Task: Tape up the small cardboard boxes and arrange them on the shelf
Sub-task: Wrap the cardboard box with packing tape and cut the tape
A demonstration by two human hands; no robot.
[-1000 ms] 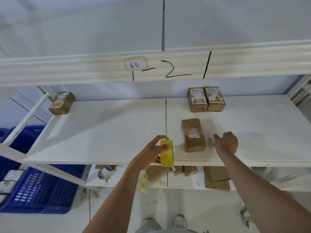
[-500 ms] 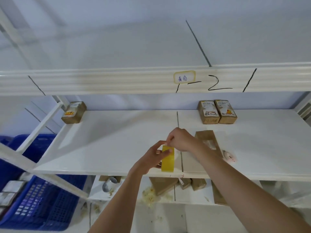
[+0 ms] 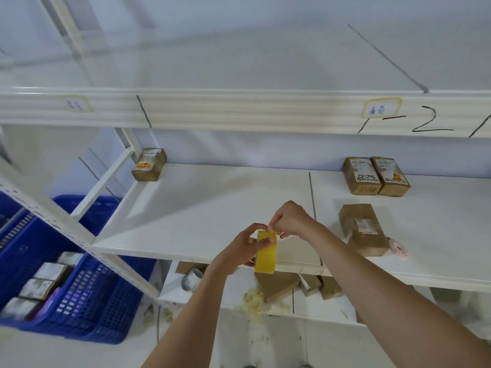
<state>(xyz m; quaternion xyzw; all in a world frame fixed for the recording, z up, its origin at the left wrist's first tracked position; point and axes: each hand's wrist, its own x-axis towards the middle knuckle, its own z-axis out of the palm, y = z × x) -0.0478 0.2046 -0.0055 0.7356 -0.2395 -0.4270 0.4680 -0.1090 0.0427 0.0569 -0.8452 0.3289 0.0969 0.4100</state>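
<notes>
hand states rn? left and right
Left hand: grips the yellow tape roll.
Right hand: fingers pinch at the roll's top edge, apparently the tape end.

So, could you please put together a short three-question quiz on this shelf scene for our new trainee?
1. True or false: the left hand holds the yellow tape roll.
2. How many small cardboard boxes stand side by side at the back right of the middle shelf? A) one B) two C) four
3. Fill in: the right hand pinches at the ___ of the roll.

Key
1. True.
2. B: the pair of labelled boxes sits behind the lone box near the front edge; another box stands in the far left corner.
3. Top, presumably finding the tape's end.
</notes>
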